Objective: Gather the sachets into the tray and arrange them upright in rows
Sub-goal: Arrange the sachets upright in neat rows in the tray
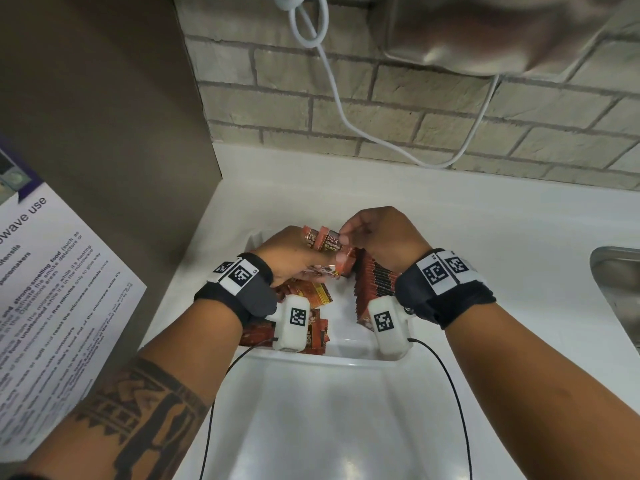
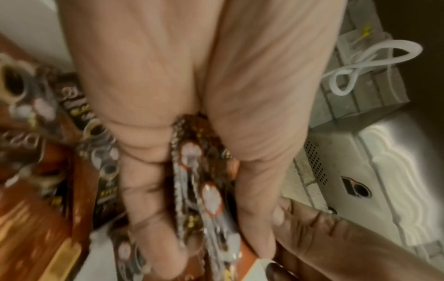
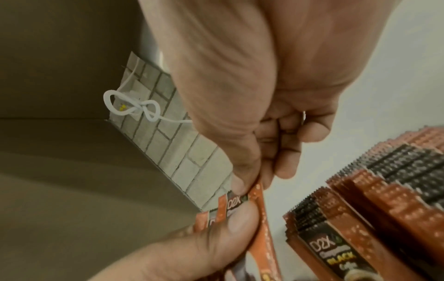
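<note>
Sachets (image 1: 329,242) in left hand (image 1: 294,252) grip, right hand (image 1: 381,237) pinching one, wrist view shows upright row (image 3: 384,190)

Shared kitchenette: sink (image 1: 620,292), microwave-use notice (image 1: 52,292) (brick backsplash (image 1: 398,109))

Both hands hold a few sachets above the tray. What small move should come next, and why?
Probably the right hand should draw one sachet out of the left hand and stand it at the end of the upright row. It already pinches that sachet's top edge, the row stands just below it, and loose sachets lie flat in the tray.
</note>
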Demonstrator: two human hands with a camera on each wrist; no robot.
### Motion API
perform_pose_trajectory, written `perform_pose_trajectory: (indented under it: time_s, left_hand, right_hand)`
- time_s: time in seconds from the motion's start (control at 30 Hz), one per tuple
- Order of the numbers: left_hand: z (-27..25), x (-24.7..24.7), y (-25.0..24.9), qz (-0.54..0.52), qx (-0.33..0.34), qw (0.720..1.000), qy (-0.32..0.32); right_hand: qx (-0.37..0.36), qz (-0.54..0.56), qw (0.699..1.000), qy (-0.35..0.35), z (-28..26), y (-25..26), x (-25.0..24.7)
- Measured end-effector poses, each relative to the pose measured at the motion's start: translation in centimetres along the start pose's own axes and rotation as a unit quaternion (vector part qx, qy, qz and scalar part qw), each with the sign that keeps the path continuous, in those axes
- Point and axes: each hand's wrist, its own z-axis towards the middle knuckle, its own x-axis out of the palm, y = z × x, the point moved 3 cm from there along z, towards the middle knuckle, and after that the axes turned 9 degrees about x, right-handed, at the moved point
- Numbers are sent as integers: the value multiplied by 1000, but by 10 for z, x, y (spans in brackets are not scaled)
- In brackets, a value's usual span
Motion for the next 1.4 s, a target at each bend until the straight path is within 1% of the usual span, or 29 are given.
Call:
perform_pose_trajectory:
  time_s: [0.07,0.1,0.23,0.3,0.33,0.37,0.43,0.5,0.57,0.67,0.87,1.17,1.4]
  left_hand:
    - [-1,-10,-3,108,-19,994,-5]
    - [-2,-15,-5,173,-31,984,-11]
    - [-2,-23,-9,355,-96,929,-38]
    - [-2,-17,-12,424,-107,899,-22]
    - [-1,-12,-12,442,-116,889,2]
    - [-1,-4,-12,443,-129,887,34]
    - [1,11,-8,403,-154,897,96]
    - [4,22,-3,368,-159,908,118]
    - [9,28,2,368,-159,908,124]
    - [13,33,5,391,-155,898,128]
    - [15,35,7,382,-168,900,127]
    - [16,35,9,349,-174,911,131]
    - [12,35,6,340,-173,917,119]
  right_hand:
    - [-6,-41,999,-12,1,0,-2]
    - [-7,-58,998,-14,2,-1,-1]
    - [-1,-99,995,-22,2,-3,3]
    - [6,-117,993,-14,2,-3,6]
    - [12,-128,992,-12,3,-3,9]
    - [21,-139,990,-15,6,-3,12]
    - [45,-169,984,-29,10,-5,18]
    - [60,-191,979,-37,13,-6,21]
    - [68,-200,977,-40,12,-5,22]
    - [65,-244,967,-37,13,-7,23]
    - [48,-271,961,-26,15,-12,24]
    - [29,-192,981,-25,14,-12,23]
    - [5,-165,985,-50,13,-12,18]
